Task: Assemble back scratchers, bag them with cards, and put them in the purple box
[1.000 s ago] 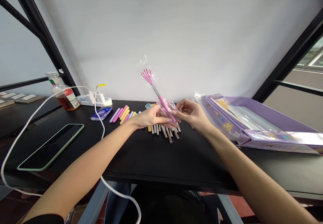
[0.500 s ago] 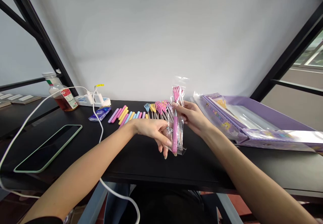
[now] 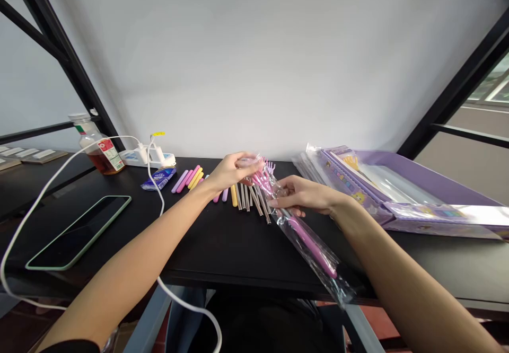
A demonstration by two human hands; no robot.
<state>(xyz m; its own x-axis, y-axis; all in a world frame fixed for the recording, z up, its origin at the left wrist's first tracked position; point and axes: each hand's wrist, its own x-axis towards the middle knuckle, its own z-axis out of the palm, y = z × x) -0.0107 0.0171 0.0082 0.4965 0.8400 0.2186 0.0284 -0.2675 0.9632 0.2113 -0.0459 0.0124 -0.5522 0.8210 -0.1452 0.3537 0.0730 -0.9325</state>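
A pink back scratcher in a clear plastic sleeve (image 3: 308, 241) lies slanted over the black table (image 3: 222, 247), its claw end far and its handle near the front edge. My left hand (image 3: 230, 170) is closed on the claw end of the sleeve. My right hand (image 3: 302, 199) pinches the sleeve at the middle of the scratcher. Under and behind my hands lies a row of other back scratchers (image 3: 246, 196) with metal shafts and coloured handles (image 3: 189, 178).
A purple box with clear bags (image 3: 397, 194) stands at the right. At the left lie a phone (image 3: 75, 231), a white cable (image 3: 40, 194), a power strip (image 3: 149, 157), a blue packet (image 3: 159, 178) and a bottle (image 3: 97, 149). Black frame bars rise on both sides.
The wrapped pink scratcher went from upright in my hands to lying slanted, handle toward me. My left hand moved from the handle up to the claw end.
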